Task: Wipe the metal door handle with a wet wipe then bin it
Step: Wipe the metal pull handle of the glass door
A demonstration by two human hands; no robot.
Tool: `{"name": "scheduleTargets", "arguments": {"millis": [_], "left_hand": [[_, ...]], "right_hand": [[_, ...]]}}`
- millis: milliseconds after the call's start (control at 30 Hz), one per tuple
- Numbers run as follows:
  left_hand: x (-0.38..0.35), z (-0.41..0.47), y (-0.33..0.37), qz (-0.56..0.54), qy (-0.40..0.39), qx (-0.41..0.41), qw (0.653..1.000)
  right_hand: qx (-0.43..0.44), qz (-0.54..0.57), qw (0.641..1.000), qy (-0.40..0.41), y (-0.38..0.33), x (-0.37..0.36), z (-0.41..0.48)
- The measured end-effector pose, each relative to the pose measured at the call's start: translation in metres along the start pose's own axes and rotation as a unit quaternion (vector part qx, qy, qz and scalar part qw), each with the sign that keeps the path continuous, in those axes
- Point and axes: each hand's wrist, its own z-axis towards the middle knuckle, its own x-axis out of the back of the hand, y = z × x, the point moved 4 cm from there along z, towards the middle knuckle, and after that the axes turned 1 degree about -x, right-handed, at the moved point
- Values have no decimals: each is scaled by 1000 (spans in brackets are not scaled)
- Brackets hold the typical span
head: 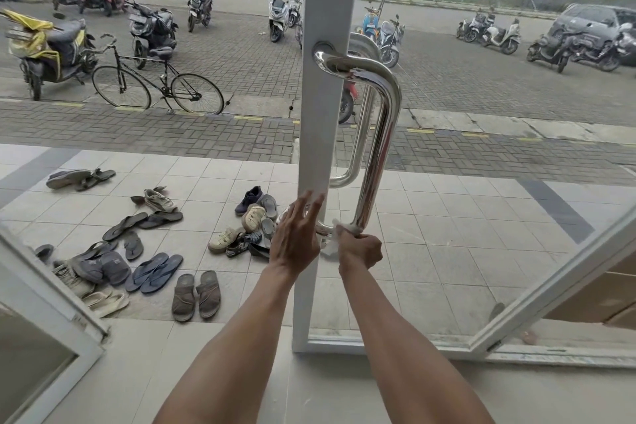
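Note:
A polished metal door handle [380,134] runs down the white door frame [323,113] in a long D shape. My right hand [361,249] is closed on a white wet wipe [339,234] pressed around the handle's lower bend. My left hand [297,234] lies flat against the frame edge, fingers spread, holding nothing. A second handle shows through the glass behind the first. No bin is in view.
The glass door [481,251] stands open to the right. Several sandals and shoes [155,251] lie scattered on the tiled porch to the left. Beyond are a bicycle [156,83], parked motorbikes and a car. Another door frame [44,296] is at the lower left.

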Motion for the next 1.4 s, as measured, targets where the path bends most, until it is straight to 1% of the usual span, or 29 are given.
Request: {"name": "scheduleTargets", "arguments": {"millis": [67, 100, 133, 167, 200, 233, 267, 300, 333, 367, 433, 500, 533, 600, 767, 867, 1000, 1033, 1133, 1200, 1300, 1333, 1367, 1400], "left_hand": [[-2, -2, 11, -2, -19, 42, 999], [-2, -3, 16, -4, -34, 87, 996], [-5, -5, 18, -7, -54, 156, 986], [-6, -9, 20, -23, -69, 250, 966], [-11, -15, 20, -57, -79, 358, 929], [-19, -23, 22, -107, -82, 464, 876], [-26, -31, 26, -162, -76, 550, 816], [-33, -37, 32, -212, -63, 609, 761], [-41, -40, 37, -258, -43, 645, 718], [-48, -41, 40, -296, -26, 667, 683], [-59, -41, 43, -365, 2, 692, 623], [-70, -37, 44, -459, 30, 695, 552], [-76, -35, 43, -506, 35, 685, 523], [-83, -30, 43, -558, 45, 667, 491], [-123, -30, 34, -611, 66, 657, 437], [-112, -30, 41, -621, 92, 659, 414], [-93, -24, 48, -623, 115, 668, 391], [-89, -24, 48, -617, 118, 673, 391], [-84, -26, 48, -597, 71, 665, 442], [-83, -26, 45, -587, 58, 666, 456], [-64, -20, 44, -543, 118, 694, 458], [-63, -19, 42, -527, 125, 702, 463], [-61, -21, 41, -506, 125, 712, 471], [-58, -22, 42, -485, 116, 714, 491]], "right_hand": [[-15, -10, 1000, -17, -5, 8, -1], [-27, -13, 999, -30, -8, 13, -2], [-39, -17, 998, -43, -10, 16, -1], [-49, -21, 997, -52, -11, 18, 0], [-56, -26, 996, -58, -12, 20, 0], [-63, -31, 995, -64, -14, 21, 1], [-66, -36, 995, -67, -15, 21, 1], [-68, -42, 994, -68, -16, 21, 2], [-70, -49, 994, -69, -16, 22, 3], [-72, -55, 993, -71, -16, 22, 5], [-73, -64, 993, -73, -17, 24, 7], [-69, -70, 992, -76, -17, 25, 11], [-67, -74, 992, -78, -17, 25, 12], [-58, -78, 992, -79, -16, 24, 12], [-40, -85, 993, -65, -19, 26, 13], [-35, -81, 993, -73, -17, 28, 14], [-19, -77, 994, -80, -13, 28, 14], [-17, -76, 994, -80, -13, 28, 14], [-5, -76, 995, -68, -15, 29, 12], [9, -71, 996, -59, -16, 29, 9], [37, -60, 997, -44, -21, 28, 7], [42, -57, 997, -40, -22, 28, 6], [46, -54, 997, -37, -23, 28, 6], [51, -51, 997, -34, -23, 28, 7]]}}
